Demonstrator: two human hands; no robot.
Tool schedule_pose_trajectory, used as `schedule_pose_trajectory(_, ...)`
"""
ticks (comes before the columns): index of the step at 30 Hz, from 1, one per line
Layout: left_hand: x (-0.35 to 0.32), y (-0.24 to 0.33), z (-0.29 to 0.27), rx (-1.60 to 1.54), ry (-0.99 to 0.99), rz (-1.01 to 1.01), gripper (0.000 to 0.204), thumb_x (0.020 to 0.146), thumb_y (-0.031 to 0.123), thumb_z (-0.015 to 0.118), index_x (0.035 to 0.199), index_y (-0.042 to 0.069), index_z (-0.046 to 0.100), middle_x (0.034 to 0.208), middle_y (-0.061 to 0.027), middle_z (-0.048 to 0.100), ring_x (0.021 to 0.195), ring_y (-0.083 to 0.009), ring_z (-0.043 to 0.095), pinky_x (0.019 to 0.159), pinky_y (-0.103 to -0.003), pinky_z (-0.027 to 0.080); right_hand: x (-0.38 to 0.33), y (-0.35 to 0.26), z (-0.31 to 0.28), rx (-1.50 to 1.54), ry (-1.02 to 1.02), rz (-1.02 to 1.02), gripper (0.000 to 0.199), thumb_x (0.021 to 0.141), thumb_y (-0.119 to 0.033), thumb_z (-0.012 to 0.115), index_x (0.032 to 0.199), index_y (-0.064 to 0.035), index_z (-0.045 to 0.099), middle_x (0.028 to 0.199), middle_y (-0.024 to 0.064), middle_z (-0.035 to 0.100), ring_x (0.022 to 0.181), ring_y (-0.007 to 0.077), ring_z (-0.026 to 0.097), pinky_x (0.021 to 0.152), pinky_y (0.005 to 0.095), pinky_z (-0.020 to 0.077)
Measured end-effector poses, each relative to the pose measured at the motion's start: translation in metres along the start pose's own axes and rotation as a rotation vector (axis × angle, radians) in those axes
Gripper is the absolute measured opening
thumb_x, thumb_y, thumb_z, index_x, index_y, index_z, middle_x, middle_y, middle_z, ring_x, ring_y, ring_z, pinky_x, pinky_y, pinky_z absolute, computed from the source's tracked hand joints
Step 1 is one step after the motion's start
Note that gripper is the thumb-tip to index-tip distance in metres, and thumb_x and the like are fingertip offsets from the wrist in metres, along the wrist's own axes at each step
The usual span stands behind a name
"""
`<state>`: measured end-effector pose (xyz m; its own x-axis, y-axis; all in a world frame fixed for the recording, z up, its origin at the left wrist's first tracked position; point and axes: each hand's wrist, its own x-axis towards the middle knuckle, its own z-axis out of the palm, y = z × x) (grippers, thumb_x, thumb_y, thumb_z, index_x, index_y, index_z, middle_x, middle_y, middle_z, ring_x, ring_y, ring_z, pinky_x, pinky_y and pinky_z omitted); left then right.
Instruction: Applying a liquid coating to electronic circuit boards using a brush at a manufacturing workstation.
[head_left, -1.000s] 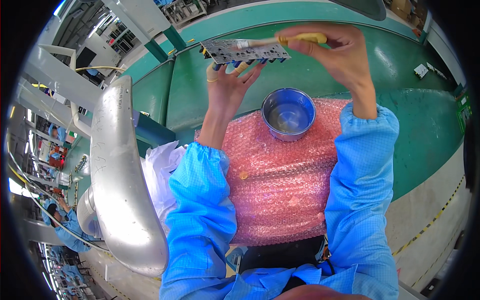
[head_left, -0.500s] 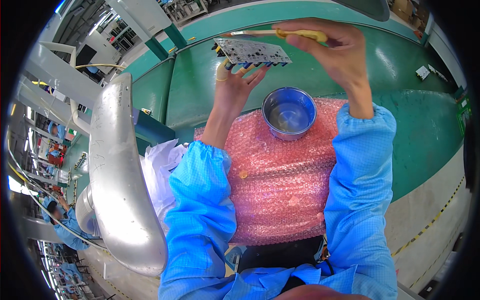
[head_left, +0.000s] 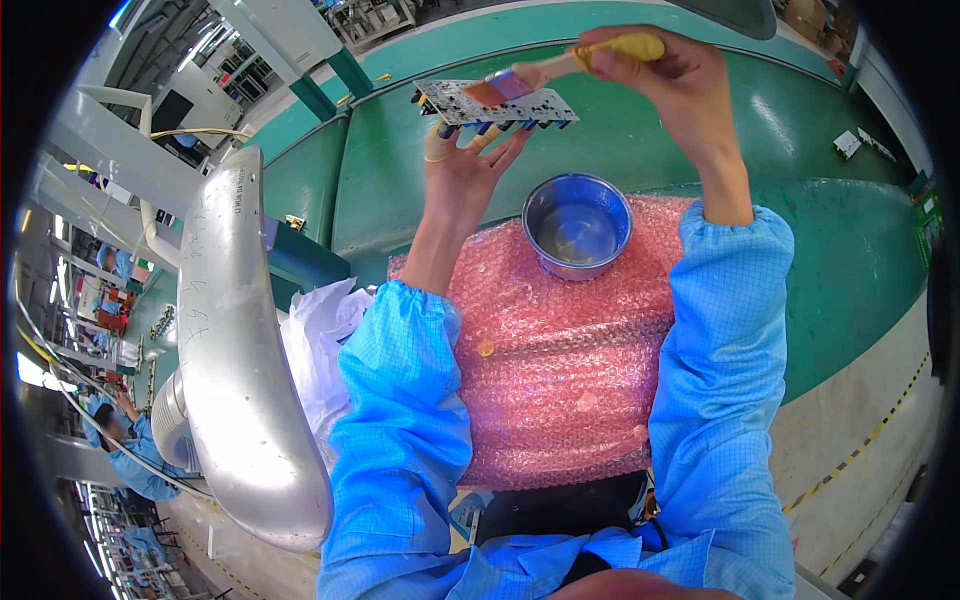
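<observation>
The circuit board (head_left: 495, 103) is a thin, flat, rigid panel, pale on its upper face with small blue components hanging from its underside; I judge it light, stiff and fragile, best taken by its bare edges or propped from below between the parts, not pressed on its populated faces. It is held in the air above the far side of the counter (head_left: 640, 140), beyond the steel bowl (head_left: 577, 226), tilted slightly. The left hand (head_left: 467, 172) is under it, palm up, fingers spread apart and supporting the board from below on their tips; one finger seems to wear a pale finger cot. The right hand (head_left: 672, 82) is up and to the right of the board, closed on the yellow handle of a small brush (head_left: 555, 68), whose reddish-brown bristles lie on the board's upper face near its middle. The brush looks light, with soft bristles.

The round bowl stands on the far edge of a pink bubble-wrap sheet (head_left: 560, 380) spread on the green counter, between the two blue-sleeved forearms, just below the board. A silvery curved duct (head_left: 235, 370) runs along the left, with crumpled white paper (head_left: 320, 340) beside it
</observation>
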<state>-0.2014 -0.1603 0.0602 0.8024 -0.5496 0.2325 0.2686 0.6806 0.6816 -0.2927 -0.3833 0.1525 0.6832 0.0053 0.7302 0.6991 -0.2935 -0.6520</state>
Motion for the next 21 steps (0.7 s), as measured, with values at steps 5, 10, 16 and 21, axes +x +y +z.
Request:
schedule_pose_trajectory(5, -0.003, -0.002, 0.003, 0.003, -0.072, 0.034, 0.059, 0.097, 0.04, 0.05, 0.143, 0.006, 0.036, 0.142, -0.0241, 0.039, 0.128, -0.0469, 0.046, 0.112, -0.048, 0.038, 0.003, 0.015, 0.009, 0.402, 0.129, 0.303, 0.028, 0.092, -0.019, 0.067, 0.111, 0.0012, 0.067, 0.108, 0.0092, 0.069, 0.089, 0.0165, 0.069, 0.083, 0.0272, 0.0571)
schedule_pose_trajectory(10, -0.007, -0.002, 0.014, 0.04, -0.101, 0.054, 0.06, 0.099, 0.042, 0.046, 0.144, 0.005, 0.033, 0.144, -0.0237, 0.037, 0.129, -0.0478, 0.044, 0.113, -0.049, 0.037, 0.001, 0.027, 0.012, 0.308, 0.119, 0.415, 0.03, 0.091, -0.021, 0.068, 0.11, 0.0027, 0.068, 0.102, 0.0092, 0.069, 0.089, 0.0155, 0.068, 0.084, 0.0268, 0.0566)
schedule_pose_trajectory(16, -0.01, 0.013, 0.009, 0.037, -0.074, 0.081, 0.071, 0.095, 0.051, 0.048, 0.146, 0.005, 0.03, 0.143, -0.0253, 0.039, 0.129, -0.0503, 0.044, 0.111, -0.051, 0.037, -0.002, 0.049, -0.02, 0.168, 0.168, 0.473, 0.031, 0.091, -0.02, 0.068, 0.11, 0.0037, 0.068, 0.1, 0.009, 0.068, 0.088, 0.0146, 0.068, 0.084, 0.0254, 0.0559)
schedule_pose_trajectory(21, -0.007, 0.018, 0.013, -0.038, -0.035, 0.107, 0.073, 0.093, 0.057, 0.046, 0.144, 0.006, 0.034, 0.143, -0.0271, 0.038, 0.128, -0.0526, 0.043, 0.108, -0.052, 0.039, -0.006, 0.072, -0.046, 0.015, 0.274, 0.52, 0.028, 0.091, -0.019, 0.067, 0.108, 0.004, 0.069, 0.099, 0.0098, 0.069, 0.085, 0.0149, 0.068, 0.081, 0.0247, 0.0567)
